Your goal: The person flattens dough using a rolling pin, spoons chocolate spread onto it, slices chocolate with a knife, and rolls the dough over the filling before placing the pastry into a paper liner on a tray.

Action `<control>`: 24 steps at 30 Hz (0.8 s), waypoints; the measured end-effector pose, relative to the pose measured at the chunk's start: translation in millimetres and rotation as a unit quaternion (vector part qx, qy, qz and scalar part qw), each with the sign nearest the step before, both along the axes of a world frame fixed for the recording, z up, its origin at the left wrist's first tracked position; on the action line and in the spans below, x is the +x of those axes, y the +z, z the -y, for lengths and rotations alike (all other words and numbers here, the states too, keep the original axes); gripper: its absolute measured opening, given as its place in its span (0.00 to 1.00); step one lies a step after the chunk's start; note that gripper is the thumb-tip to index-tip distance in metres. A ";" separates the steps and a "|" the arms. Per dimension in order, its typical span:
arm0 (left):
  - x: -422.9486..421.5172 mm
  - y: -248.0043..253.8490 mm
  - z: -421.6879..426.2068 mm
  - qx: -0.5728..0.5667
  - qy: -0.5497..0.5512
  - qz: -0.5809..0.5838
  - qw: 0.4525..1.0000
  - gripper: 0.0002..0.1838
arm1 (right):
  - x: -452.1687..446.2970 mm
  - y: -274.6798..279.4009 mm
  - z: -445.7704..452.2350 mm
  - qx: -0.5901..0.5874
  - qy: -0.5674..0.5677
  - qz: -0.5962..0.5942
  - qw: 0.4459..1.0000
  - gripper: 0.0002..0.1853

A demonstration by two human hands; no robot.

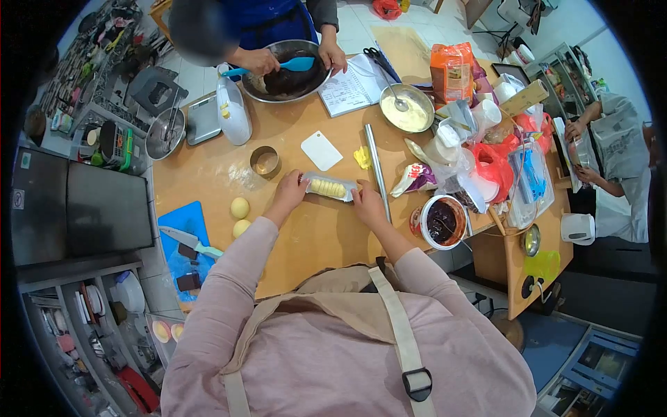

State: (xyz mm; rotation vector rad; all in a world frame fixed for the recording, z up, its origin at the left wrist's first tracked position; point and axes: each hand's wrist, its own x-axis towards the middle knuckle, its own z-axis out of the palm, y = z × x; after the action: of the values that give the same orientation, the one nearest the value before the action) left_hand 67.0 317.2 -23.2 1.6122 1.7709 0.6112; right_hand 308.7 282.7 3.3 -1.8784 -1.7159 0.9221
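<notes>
Between my two hands is a small loaf mould (347,197), silvery or paper-lined, with a pale ridged dough roll (326,187) lying in it. My left hand (288,191) grips its left end with fingers closed. At the right end, my right hand (368,202) closes its fingers on the edge. A metal ring cutter (265,162) stands behind my left hand, and a white dough scraper (322,150) lies flat beyond the mould. Two dough balls, the nearer one (241,229) partly beside my sleeve, rest at the left. A metal rolling pin or tube (377,174) lies just past my right hand.
Across the wooden table (313,243) a person stirs a dark mixture in a steel bowl (285,94) with a blue spatula (297,64). A knife (182,238) lies on a blue board (182,215) at left. At right are a tub of dark filling (445,222), bags and containers.
</notes>
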 end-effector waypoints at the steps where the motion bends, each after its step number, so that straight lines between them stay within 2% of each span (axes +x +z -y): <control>1: 0.0 -3.3 -1.6 0.005 -0.005 -0.017 1.000 0.14 | -2.5 -7.9 -2.5 0.009 0.006 -0.002 1.000 0.18; 5: 1.5 -4.2 0.4 -0.008 0.034 -0.032 0.999 0.10 | 1.3 -24.6 -6.1 0.007 0.010 0.015 1.000 0.16; 8: 0.8 3.7 12.9 -0.017 0.043 0.053 0.998 0.09 | 11.4 -26.9 1.6 0.007 -0.002 -0.028 1.000 0.15; 9: 1.3 7.2 19.1 -0.062 0.067 0.150 0.985 0.09 | 15.6 -23.3 6.5 -0.008 -0.009 -0.065 0.998 0.15; 11: 3.0 15.9 33.7 -0.147 0.116 0.337 0.923 0.10 | 21.4 0.4 19.3 -0.041 -0.018 -0.139 0.989 0.16; 14: 9.8 71.2 68.0 -0.178 0.110 0.463 0.861 0.13 | 28.0 38.6 43.1 -0.052 -0.023 -0.212 0.976 0.16; 17: 19.2 113.4 101.5 -0.164 0.110 0.475 0.858 0.14 | 37.7 57.8 57.2 -0.063 -0.012 -0.244 0.968 0.15; 20: 22.1 128.7 130.1 -0.150 0.076 0.470 0.867 0.13 | 48.3 76.4 65.2 -0.069 0.028 -0.251 0.965 0.15; 24: 34.6 148.2 167.9 -0.098 0.104 0.467 0.872 0.15 | 53.3 101.4 72.9 -0.076 0.083 -0.266 0.957 0.16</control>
State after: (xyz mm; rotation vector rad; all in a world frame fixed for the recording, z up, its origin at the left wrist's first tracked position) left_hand 101.6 149.3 125.0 0.7431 1.1952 1.0480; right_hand 362.1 209.8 104.8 -1.3996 -1.5100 1.5015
